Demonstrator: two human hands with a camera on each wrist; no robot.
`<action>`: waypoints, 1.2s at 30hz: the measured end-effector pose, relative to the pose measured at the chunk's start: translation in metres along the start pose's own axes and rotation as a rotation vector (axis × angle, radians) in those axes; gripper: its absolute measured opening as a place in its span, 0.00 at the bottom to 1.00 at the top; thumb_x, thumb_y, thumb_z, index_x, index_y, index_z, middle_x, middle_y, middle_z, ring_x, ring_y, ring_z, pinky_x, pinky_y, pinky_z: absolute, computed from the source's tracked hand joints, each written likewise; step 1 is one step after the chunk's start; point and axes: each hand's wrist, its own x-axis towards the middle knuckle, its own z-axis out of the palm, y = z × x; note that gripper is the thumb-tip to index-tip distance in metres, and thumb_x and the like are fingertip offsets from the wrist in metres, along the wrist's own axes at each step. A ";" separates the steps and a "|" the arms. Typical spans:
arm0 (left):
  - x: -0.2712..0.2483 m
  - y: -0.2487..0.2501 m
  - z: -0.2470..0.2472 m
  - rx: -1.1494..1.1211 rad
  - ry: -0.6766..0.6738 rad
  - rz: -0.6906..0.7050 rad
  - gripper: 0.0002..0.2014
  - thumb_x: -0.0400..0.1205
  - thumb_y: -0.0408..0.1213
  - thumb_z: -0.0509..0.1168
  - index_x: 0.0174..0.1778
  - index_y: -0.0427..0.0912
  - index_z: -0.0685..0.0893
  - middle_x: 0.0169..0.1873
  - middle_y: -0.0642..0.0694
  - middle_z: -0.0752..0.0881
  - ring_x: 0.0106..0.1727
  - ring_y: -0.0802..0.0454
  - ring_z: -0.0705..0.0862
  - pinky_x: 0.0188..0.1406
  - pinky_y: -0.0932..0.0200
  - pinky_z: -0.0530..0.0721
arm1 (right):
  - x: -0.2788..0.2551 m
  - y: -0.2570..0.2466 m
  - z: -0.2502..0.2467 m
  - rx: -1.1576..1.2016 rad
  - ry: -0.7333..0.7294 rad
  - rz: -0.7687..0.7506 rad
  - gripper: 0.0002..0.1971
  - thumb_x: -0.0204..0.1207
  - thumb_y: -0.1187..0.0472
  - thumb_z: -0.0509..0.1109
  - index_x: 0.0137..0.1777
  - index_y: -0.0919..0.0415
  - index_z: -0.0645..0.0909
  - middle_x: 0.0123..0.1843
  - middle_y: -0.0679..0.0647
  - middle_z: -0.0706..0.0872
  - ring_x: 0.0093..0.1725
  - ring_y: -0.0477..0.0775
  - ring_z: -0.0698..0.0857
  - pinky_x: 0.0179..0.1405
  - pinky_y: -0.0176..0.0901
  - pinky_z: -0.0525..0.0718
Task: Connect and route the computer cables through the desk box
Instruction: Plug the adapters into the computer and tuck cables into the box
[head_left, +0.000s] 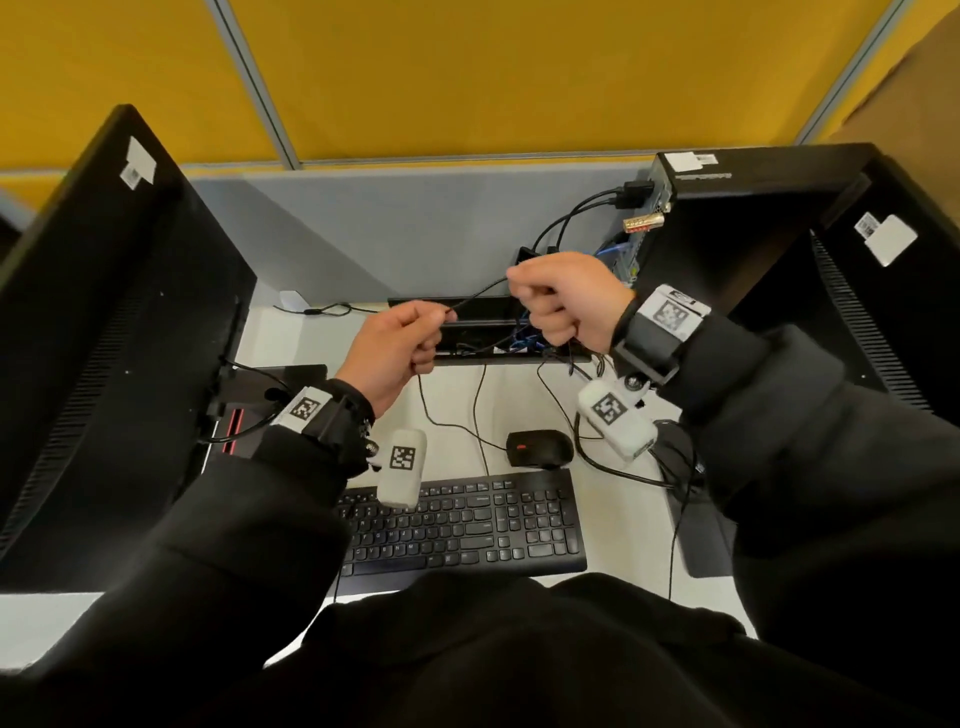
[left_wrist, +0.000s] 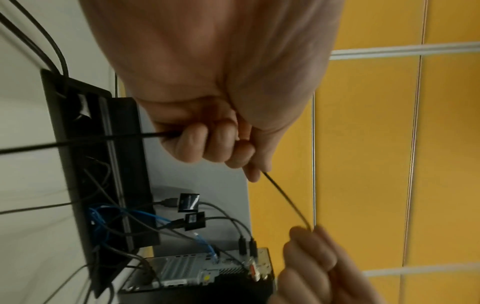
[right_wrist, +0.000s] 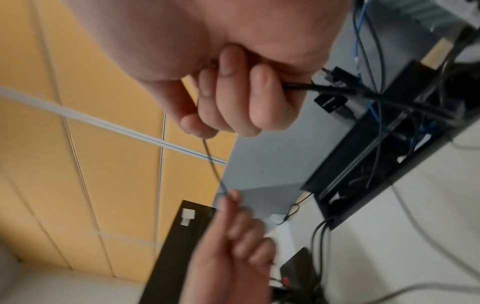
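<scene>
A thin black cable (head_left: 480, 290) stretches taut between my two hands above the open black desk box (head_left: 470, 332). My left hand (head_left: 400, 343) grips the cable's lower end in a curled fist (left_wrist: 207, 142); the cable (left_wrist: 285, 201) runs on to my right hand (left_wrist: 311, 257). My right hand (head_left: 561, 301) holds the upper end in a fist (right_wrist: 233, 102), and a thicker black cable (right_wrist: 337, 90) trails from that fist into the desk box (right_wrist: 363, 174). Blue and black cables (left_wrist: 116, 216) fill the box. The black desktop computer (head_left: 753, 208) stands at the right with cables plugged in its back.
A black monitor (head_left: 104, 338) stands at the left and another (head_left: 893, 291) at the right. A black keyboard (head_left: 462, 525) and mouse (head_left: 540, 448) lie on the white desk (head_left: 613, 499), with loose cables across it. A grey and yellow partition (head_left: 441, 104) rises behind.
</scene>
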 end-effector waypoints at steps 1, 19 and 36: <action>0.000 -0.005 0.003 0.061 0.018 0.015 0.09 0.89 0.35 0.64 0.53 0.45 0.91 0.31 0.50 0.77 0.31 0.54 0.73 0.33 0.60 0.74 | 0.001 -0.003 0.000 0.062 -0.001 0.028 0.18 0.88 0.55 0.60 0.34 0.54 0.71 0.25 0.48 0.58 0.21 0.48 0.54 0.20 0.36 0.53; -0.033 0.016 0.058 0.523 0.222 0.485 0.22 0.76 0.56 0.78 0.62 0.50 0.88 0.53 0.56 0.85 0.51 0.61 0.85 0.55 0.61 0.81 | 0.008 -0.027 0.038 0.287 0.204 0.151 0.13 0.88 0.56 0.65 0.41 0.60 0.76 0.27 0.48 0.64 0.23 0.45 0.59 0.17 0.34 0.56; -0.036 0.002 0.037 -0.320 -0.418 -0.054 0.11 0.92 0.36 0.60 0.50 0.36 0.85 0.46 0.35 0.91 0.50 0.37 0.93 0.56 0.47 0.89 | -0.007 -0.030 0.064 0.142 0.084 0.017 0.19 0.91 0.60 0.56 0.64 0.76 0.83 0.51 0.71 0.91 0.53 0.66 0.93 0.56 0.54 0.91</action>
